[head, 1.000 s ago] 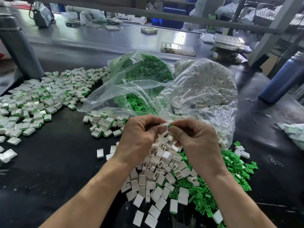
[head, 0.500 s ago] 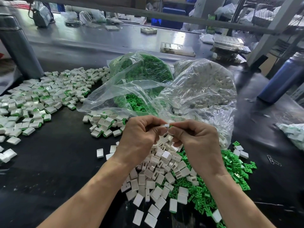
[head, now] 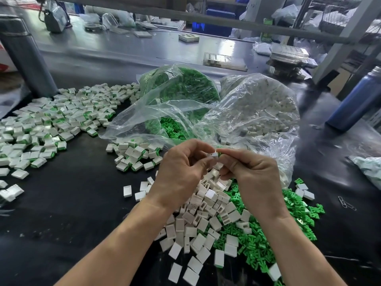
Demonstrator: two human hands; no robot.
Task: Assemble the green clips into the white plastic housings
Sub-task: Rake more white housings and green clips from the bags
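Black matting (head: 68,195) carries your work. Lowest in frame lie loose white housings (head: 198,240) and green clips (head: 259,244). Above them, at centre, your left hand (head: 181,172) pinches one housing (head: 214,154) while your right hand (head: 249,172) pinches a clip, barely visible, against its mouth. Compared with a second ago, less green shows, so it seems nearly seated. Finished pieces (head: 51,124) spread at upper left; the two bags (head: 206,104) sit beyond.
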